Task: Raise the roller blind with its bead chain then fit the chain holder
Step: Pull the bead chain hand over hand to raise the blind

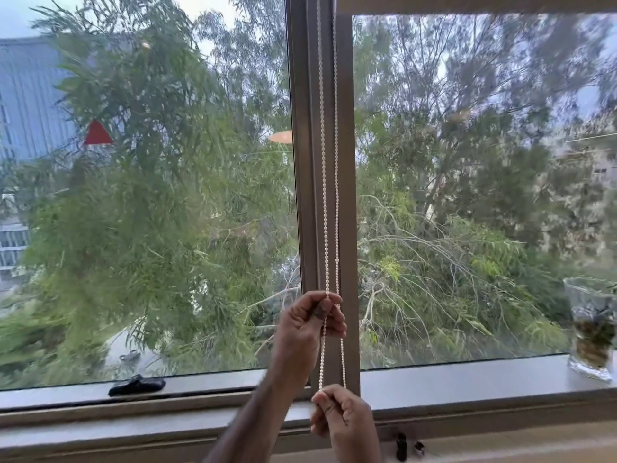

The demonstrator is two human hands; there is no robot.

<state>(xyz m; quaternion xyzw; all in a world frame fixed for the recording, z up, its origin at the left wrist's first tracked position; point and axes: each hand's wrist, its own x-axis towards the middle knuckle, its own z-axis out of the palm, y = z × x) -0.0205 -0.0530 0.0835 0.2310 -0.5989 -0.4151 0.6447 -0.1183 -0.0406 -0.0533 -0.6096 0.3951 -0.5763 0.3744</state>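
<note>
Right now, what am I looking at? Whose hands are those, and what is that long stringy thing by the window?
This picture comes from a camera worn on a person's head, so you see what they see. Those are the person's own hands. The left hand is higher and the right hand is lower. Both pinch a white bead chain that hangs down the window frame. Pulling it rolls a blind up; the blind's bottom edge already sits near the top. On the sill stands a glass vase, and a small black object lies at the left.
</note>
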